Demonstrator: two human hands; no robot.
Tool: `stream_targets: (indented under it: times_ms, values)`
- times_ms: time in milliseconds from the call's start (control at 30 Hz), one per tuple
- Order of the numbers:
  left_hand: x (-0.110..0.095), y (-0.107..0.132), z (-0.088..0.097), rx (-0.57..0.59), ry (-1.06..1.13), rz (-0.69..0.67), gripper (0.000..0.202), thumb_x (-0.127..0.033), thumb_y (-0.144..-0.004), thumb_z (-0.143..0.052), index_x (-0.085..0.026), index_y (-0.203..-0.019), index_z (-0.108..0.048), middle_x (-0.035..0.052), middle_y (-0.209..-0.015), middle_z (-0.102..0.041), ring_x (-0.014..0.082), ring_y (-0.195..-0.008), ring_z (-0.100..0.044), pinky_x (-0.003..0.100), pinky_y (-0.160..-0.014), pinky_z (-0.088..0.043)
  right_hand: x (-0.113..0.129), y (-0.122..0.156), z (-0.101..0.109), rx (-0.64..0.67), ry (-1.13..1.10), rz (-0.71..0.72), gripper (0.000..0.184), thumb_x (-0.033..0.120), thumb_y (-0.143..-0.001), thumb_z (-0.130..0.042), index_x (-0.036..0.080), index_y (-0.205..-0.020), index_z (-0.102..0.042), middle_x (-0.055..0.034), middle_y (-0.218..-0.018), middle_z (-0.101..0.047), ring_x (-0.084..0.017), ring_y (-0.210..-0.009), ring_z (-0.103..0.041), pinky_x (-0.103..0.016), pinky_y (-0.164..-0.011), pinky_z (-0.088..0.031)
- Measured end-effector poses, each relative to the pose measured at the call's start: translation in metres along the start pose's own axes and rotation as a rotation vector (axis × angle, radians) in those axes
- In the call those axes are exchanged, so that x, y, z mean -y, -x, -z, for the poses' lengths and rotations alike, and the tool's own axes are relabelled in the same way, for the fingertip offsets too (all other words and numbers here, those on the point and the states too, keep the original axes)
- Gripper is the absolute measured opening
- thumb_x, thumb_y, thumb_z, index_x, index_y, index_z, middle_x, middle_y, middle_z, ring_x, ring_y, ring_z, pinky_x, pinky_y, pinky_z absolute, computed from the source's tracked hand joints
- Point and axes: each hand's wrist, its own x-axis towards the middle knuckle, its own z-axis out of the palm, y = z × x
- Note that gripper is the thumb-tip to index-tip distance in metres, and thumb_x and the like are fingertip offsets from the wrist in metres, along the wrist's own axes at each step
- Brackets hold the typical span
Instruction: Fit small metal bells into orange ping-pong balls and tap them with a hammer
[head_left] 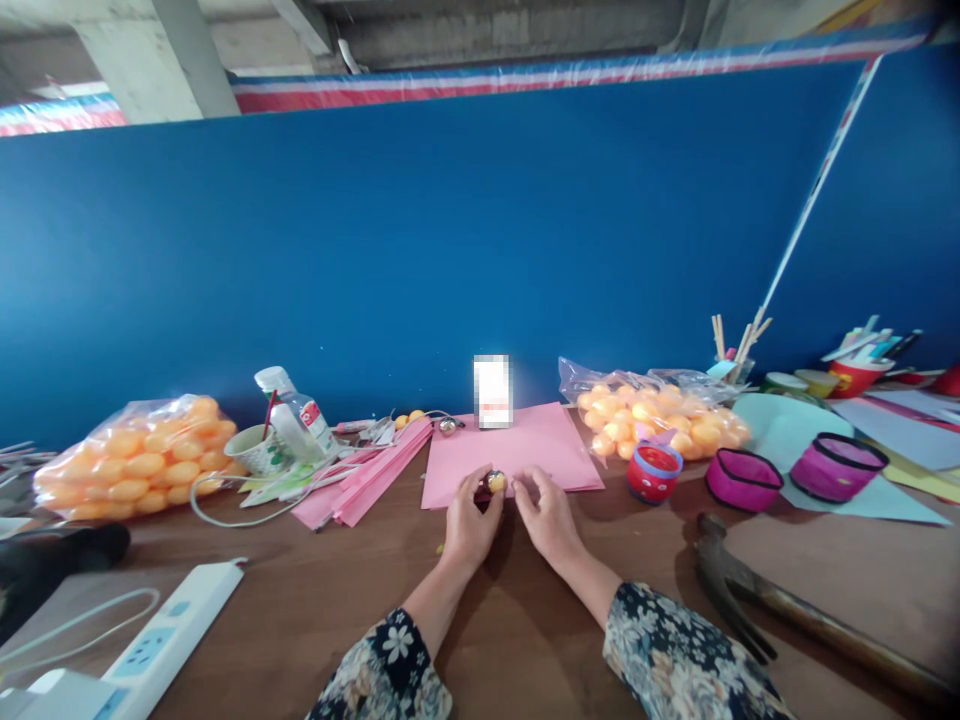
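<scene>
My left hand [469, 520] and my right hand [547, 515] meet over the near edge of a pink paper sheet [525, 445] on the brown table. A small orange ball [496, 482] sits between the fingertips of both hands. The left fingers curl round it from the left. From the right, my other hand's fingers are bent toward it; whether they touch it I cannot tell. Both forearms wear dark flowered sleeves.
A bag of orange balls [135, 460] lies at the left and another bag [660, 410] at the right. A power strip [172, 635], a bottle [296, 410], a paper cup [255, 448], pink strips [367, 475], a red lid [654, 470], magenta rings [836, 465] and a hammer [750, 590] surround the hands.
</scene>
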Motion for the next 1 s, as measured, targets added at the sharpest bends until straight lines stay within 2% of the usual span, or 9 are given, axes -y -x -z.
stream_targets:
  times_ms: [100, 300, 500, 733, 1000]
  values:
    - [0.0017, 0.0001, -0.0003, 0.007, -0.008, 0.007, 0.036, -0.029, -0.072, -0.060, -0.019, -0.106, -0.058, 0.0094, -0.106, -0.061, 0.0191, -0.093, -0.059, 0.036, -0.086, -0.046, -0.0005, -0.0003, 0.0006, -0.018, 0.008, -0.004, 0.010, 0.024, -0.082, -0.046, 0.018, -0.082, -0.054, -0.0046, -0.077, -0.063, -0.018, -0.073, -0.061, -0.027, -0.068, -0.048]
    - [0.0044, 0.0004, -0.0007, 0.010, 0.000, 0.002, 0.037, -0.029, -0.072, -0.060, -0.019, -0.107, -0.058, 0.0099, -0.106, -0.061, 0.0200, -0.096, -0.059, 0.036, -0.087, -0.045, -0.0026, -0.0005, 0.0007, 0.030, -0.023, -0.025, 0.014, 0.025, -0.083, -0.044, 0.019, -0.078, -0.056, -0.0038, -0.074, -0.064, -0.017, -0.067, -0.060, -0.027, -0.066, -0.048]
    - [0.0048, 0.0001, -0.0009, 0.029, -0.010, 0.002, 0.037, -0.029, -0.072, -0.060, -0.019, -0.107, -0.058, 0.0091, -0.106, -0.061, 0.0194, -0.095, -0.059, 0.036, -0.088, -0.045, -0.0070, 0.0004, -0.0006, 0.034, -0.023, -0.033, 0.016, 0.020, -0.081, -0.043, 0.019, -0.079, -0.058, -0.0034, -0.076, -0.065, -0.016, -0.068, -0.060, -0.026, -0.067, -0.047]
    - [0.0040, 0.0002, -0.0004, 0.032, -0.042, -0.010, 0.036, -0.028, -0.072, -0.059, -0.018, -0.107, -0.057, 0.0096, -0.106, -0.061, 0.0198, -0.095, -0.059, 0.037, -0.087, -0.045, -0.0038, -0.0003, -0.0007, 0.066, -0.092, -0.048, 0.015, 0.023, -0.083, -0.040, 0.020, -0.080, -0.055, -0.0040, -0.078, -0.065, -0.018, -0.071, -0.062, -0.028, -0.067, -0.050]
    - [0.0026, 0.0005, 0.0005, 0.033, -0.080, -0.034, 0.035, -0.027, -0.072, -0.058, -0.018, -0.106, -0.058, 0.0098, -0.107, -0.061, 0.0201, -0.095, -0.059, 0.037, -0.087, -0.046, 0.0024, -0.0006, 0.0018, 0.066, -0.044, -0.025, 0.010, 0.023, -0.080, -0.047, 0.019, -0.078, -0.056, -0.0040, -0.076, -0.065, -0.018, -0.072, -0.061, -0.028, -0.067, -0.048]
